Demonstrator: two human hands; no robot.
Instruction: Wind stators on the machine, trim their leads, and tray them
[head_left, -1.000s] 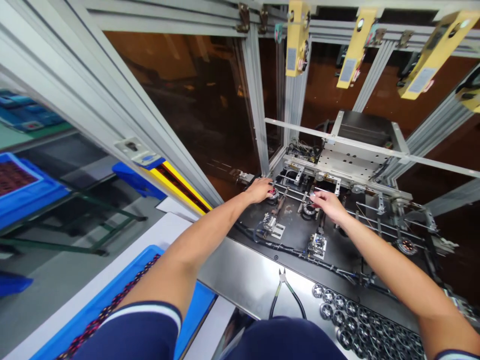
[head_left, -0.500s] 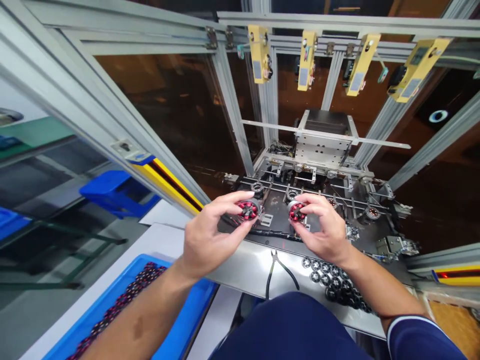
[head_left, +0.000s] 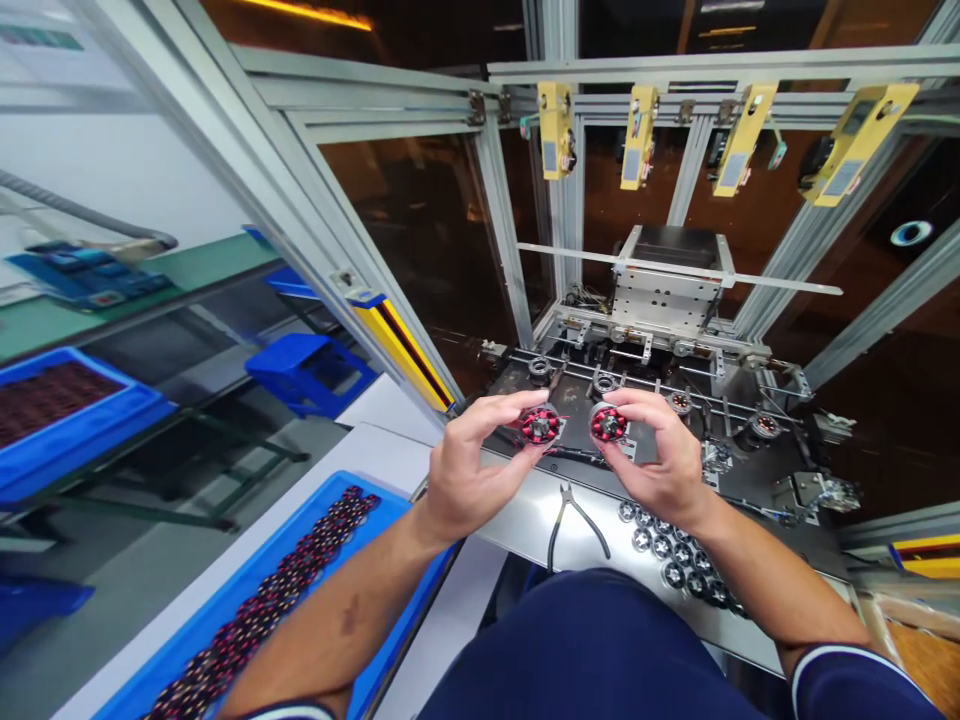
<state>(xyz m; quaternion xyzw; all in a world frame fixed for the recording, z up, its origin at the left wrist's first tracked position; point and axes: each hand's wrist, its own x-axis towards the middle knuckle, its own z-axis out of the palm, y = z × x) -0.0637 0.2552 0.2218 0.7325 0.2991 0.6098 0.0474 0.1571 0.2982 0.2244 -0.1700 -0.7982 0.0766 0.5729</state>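
My left hand (head_left: 480,462) pinches a round stator with red windings (head_left: 540,427) between thumb and fingers. A second, similar red-wound stator (head_left: 609,425) is gripped by my right hand (head_left: 664,458). Both parts are held up side by side with a gap between them, their wound faces toward me, in front of the machine's black plate (head_left: 517,378). Behind them, ring-shaped holders (head_left: 604,384) sit on the plate. Cutting pliers (head_left: 568,500) with dark handles lie on the metal ledge just below the hands.
Many black and silver round parts (head_left: 673,574) lie on the ledge at right. A blue tray (head_left: 409,570) of wound parts is at lower left. Yellow sensor units (head_left: 556,130) hang above. A yellow light curtain (head_left: 405,350) lines the left frame post.
The view has swung left, so the scene sits further right. My hands have brought the two parts nearer each other, and their wound faces show more fully.
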